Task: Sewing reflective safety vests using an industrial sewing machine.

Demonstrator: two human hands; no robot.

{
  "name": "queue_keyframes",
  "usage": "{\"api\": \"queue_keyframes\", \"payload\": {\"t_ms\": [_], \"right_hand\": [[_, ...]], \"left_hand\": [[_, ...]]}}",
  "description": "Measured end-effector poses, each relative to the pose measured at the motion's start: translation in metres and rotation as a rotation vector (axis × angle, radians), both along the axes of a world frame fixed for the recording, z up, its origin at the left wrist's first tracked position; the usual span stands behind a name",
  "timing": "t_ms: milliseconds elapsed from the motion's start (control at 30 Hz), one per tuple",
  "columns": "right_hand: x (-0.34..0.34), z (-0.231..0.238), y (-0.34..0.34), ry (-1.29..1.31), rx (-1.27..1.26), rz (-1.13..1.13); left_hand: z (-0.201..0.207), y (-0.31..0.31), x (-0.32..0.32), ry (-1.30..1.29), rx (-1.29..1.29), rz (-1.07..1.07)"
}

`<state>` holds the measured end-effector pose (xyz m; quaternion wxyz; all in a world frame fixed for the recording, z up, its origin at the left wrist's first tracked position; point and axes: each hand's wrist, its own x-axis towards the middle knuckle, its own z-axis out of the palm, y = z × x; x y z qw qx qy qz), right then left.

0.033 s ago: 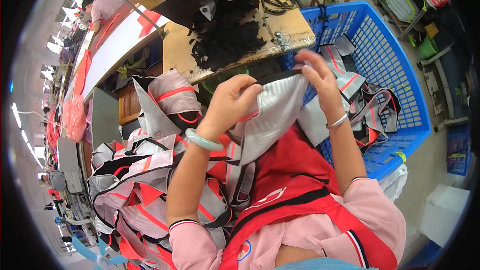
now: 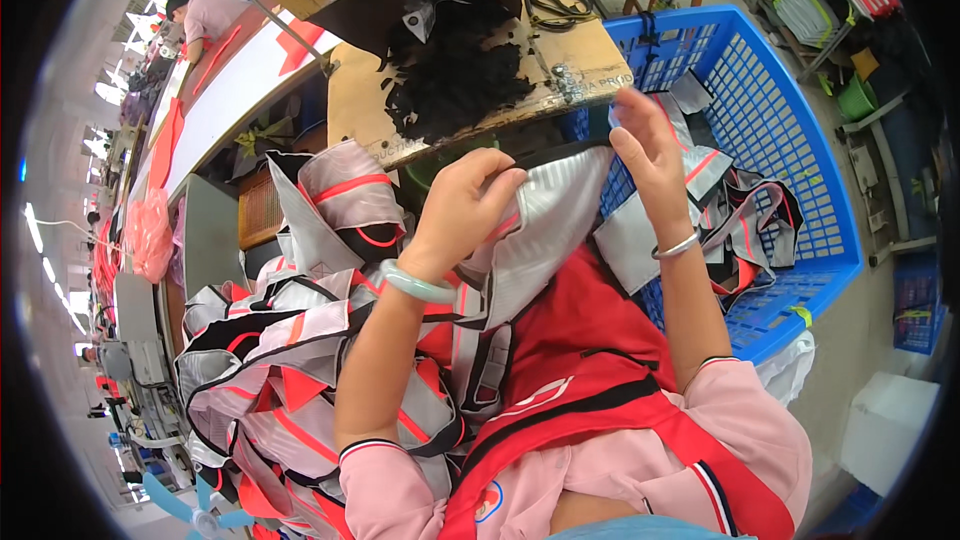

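Observation:
My left hand (image 2: 470, 205) is closed on a silver-grey fabric piece (image 2: 560, 195) with black edging along its top, pinching it between thumb and fingers. The piece hangs over my red apron, its black edge stretching towards my right hand (image 2: 650, 145). That hand is raised at the edge's right end, thumb beside the fabric and fingertips blurred. A small bluish glint shows between them; whether they grip anything is unclear. Against my left forearm lies a heap of similar grey pieces (image 2: 300, 340) with red stripes and black trim.
Ahead, a wooden board (image 2: 360, 100) carries black scraps (image 2: 450, 80), a pointed metal part (image 2: 418, 22) and black-handled scissors (image 2: 557, 8). At right stands a blue plastic basket (image 2: 825, 190) holding more grey pieces (image 2: 745, 225). A co-worker (image 2: 213, 12) leans over a long table, far left.
My right hand has shifted slightly right and up, its fingers swinging away from the fabric's corner. The left hand keeps its pinch.

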<state>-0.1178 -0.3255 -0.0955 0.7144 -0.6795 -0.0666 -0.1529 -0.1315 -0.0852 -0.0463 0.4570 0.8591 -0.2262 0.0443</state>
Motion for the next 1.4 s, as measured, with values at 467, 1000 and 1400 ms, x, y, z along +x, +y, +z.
{"api": "queue_keyframes", "payload": {"t_ms": [467,1000,1400], "right_hand": [[0.045,0.063,0.067,-0.082,-0.572,0.486],[0.096,0.056,0.088,-0.026,-0.519,0.492],[0.134,0.047,0.117,0.153,-0.302,0.461]], "left_hand": [[0.006,0.029,0.002,-0.476,0.272,0.268],[0.034,0.079,0.065,0.278,0.025,0.023],[0.053,0.095,0.116,0.576,-0.052,0.215]]}}
